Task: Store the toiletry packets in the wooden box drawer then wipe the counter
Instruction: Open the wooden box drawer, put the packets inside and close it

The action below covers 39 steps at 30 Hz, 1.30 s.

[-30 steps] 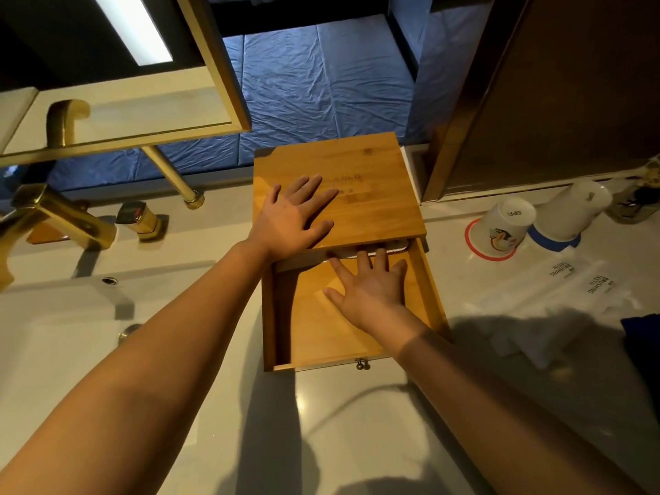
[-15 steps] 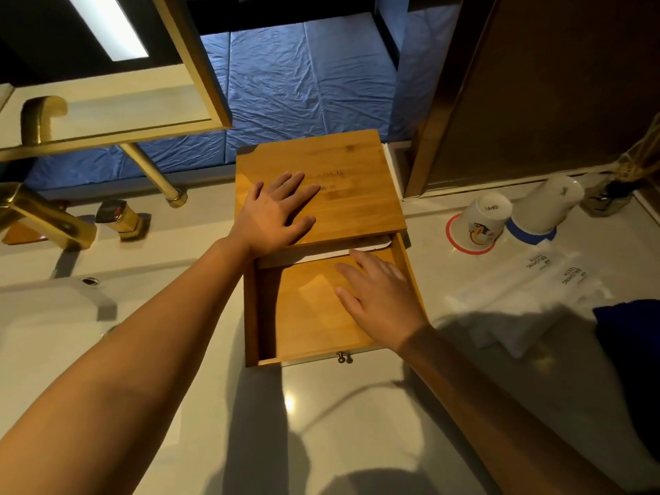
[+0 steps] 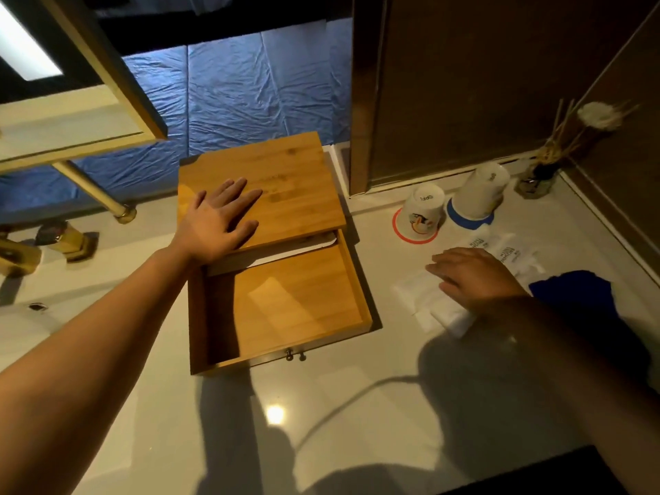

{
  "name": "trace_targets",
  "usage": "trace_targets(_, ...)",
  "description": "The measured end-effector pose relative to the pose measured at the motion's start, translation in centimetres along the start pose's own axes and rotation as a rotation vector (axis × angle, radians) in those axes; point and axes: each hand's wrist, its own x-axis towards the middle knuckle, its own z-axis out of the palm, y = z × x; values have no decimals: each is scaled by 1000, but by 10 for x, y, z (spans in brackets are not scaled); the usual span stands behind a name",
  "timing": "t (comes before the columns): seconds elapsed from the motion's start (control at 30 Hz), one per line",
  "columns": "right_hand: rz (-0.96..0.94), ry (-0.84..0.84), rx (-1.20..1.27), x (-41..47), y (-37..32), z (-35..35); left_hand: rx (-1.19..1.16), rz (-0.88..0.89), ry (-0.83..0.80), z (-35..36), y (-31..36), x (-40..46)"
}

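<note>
A wooden box (image 3: pixel 285 173) stands on the white counter (image 3: pixel 321 405) with its drawer (image 3: pixel 296 301) pulled out toward me. A white packet (image 3: pixel 296 252) lies at the back of the drawer, half under the box top. My left hand (image 3: pixel 219 223) rests flat on the box lid, fingers spread. My right hand (image 3: pixel 475 276) lies palm down on the pile of white toiletry packets (image 3: pixel 425 298) to the right of the drawer. More packets with printed labels (image 3: pixel 507 251) show beyond its fingers. I cannot tell whether it grips any.
Two upturned paper cups (image 3: pixel 423 212) (image 3: pixel 482 194) stand behind the packets. A reed diffuser (image 3: pixel 539 180) sits in the far right corner. A blue cloth (image 3: pixel 578 291) lies right of my hand. Gold tap fittings (image 3: pixel 68 241) and the sink (image 3: pixel 35 323) are left.
My right hand has left the drawer and moved right onto the packets on the counter. My left hand stays on the box lid. The view has swung to the right.
</note>
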Motion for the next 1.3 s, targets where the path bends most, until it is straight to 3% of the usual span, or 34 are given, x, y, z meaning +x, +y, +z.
trace_targets(0.17, -45, 10, -21, 10, 1, -4, 0, -9, -5, -2, 3, -1)
trace_targets(0.43, -62, 174, 22, 10, -14, 2, 3, -9, -11, -2, 2, -1)
trace_targets(0.53, -49, 361, 127, 3, -26, -10, 2, -2, -6, -3, 2, -1)
trace_targets(0.63, -198, 688, 51, -8, -49, -31, 0, -2, -7, -2, 2, -1)
trace_targets(0.7, -318, 815, 82, -11, -81, -49, -2, -1, -10, -2, 2, -1)
trace_targets(0.8, -420, 746, 168, -8, -145, -65, -3, 1, 0, -1, 2, -1)
trace_targets(0.93, -525, 575, 109, 4, -220, -51, -2, 9, 13, -1, 1, -1)
trace_targets(1.3, -380, 263, -49, 56, -275, -27, -37, 20, 21, -1, -1, -1)
